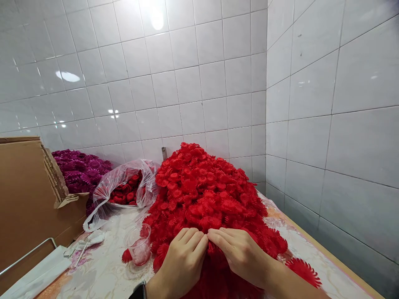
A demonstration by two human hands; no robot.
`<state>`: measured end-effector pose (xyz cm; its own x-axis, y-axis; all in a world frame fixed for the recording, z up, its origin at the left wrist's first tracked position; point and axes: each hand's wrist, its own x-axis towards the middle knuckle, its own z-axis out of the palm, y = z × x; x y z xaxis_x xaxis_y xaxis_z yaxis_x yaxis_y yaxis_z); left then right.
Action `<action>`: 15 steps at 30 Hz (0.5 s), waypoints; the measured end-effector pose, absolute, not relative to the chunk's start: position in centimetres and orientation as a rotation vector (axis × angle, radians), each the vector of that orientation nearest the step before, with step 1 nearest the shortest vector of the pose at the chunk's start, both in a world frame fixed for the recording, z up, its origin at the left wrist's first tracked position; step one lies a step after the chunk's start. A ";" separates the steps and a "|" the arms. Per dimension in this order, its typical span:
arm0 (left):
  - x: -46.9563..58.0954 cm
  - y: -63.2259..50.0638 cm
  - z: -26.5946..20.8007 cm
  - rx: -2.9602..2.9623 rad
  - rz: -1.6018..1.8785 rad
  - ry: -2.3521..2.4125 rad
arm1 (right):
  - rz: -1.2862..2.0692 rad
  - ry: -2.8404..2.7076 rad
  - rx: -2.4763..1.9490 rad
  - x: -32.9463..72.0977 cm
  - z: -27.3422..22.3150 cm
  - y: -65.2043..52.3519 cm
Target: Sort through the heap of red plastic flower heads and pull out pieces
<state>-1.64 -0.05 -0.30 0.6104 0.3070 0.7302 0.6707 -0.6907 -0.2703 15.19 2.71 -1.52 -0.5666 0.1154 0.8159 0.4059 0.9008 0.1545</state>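
A tall heap of red artificial flower heads with fringed petals rises in the middle of the head view. Over its near slope, my left hand and my right hand meet fingertip to fingertip. Both are closed in a pinch, and whatever they may hold is hidden behind the fingers. Left of my left hand stands a clear plastic cup with pale, pinkish contents. One larger red flower piece lies apart, beyond my right forearm.
At the left, a cardboard box stands before a pile of purple flower heads. An open clear plastic bag holds more red ones. White tiled walls bound the patterned tablecloth at back and right.
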 end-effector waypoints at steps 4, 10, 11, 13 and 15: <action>-1.7 -0.1 -0.2 -2.306 -0.903 -0.776 | -0.411 -2.165 -0.378 15.3 -1.5 2.7; -1.7 -0.1 -0.1 -2.308 -0.905 -0.771 | -0.404 -2.167 -0.382 15.3 -1.4 2.6; -1.6 -0.2 -0.1 -2.308 -0.905 -0.772 | -0.403 -2.168 -0.378 15.2 -1.4 2.6; -1.6 -0.3 -0.2 -2.299 -0.924 -0.783 | -0.399 -2.167 -0.368 15.2 -1.4 2.6; -1.5 -0.4 -0.2 -2.288 -0.953 -0.802 | -0.395 -2.168 -0.359 15.1 -1.3 2.5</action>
<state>-1.52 -0.35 -0.23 0.5752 0.3157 0.7546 0.6897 -0.6832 -0.2399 15.15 2.49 -1.34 -0.5732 0.1122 0.8117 0.3914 0.9078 0.1509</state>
